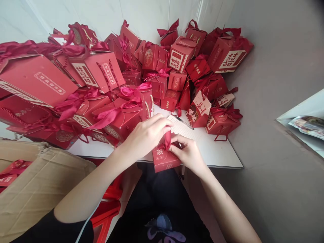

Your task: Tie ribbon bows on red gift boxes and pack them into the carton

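Note:
A small red gift box point(165, 161) with pale characters on it sits at the front edge of the white table point(217, 152). Above its top, my left hand point(152, 131) pinches a dark red ribbon point(167, 139) and holds a stretch of it upright. My right hand point(186, 150) is closed at the ribbon's base, thumb and fingers pressed together against the box top. The fingertips partly cover the knot area, so its form is hidden. Just behind the hands lie a sheet of lined paper point(186, 130) and a pen point(186, 124).
Red gift boxes point(154, 57) with ribbons and cord handles are piled along the wall, highest at the left point(32, 81). An open cardboard carton point(50, 182) holding more red boxes stands at lower left, beside a red plastic stool point(107, 209). A grey wall point(268, 135) bounds the right.

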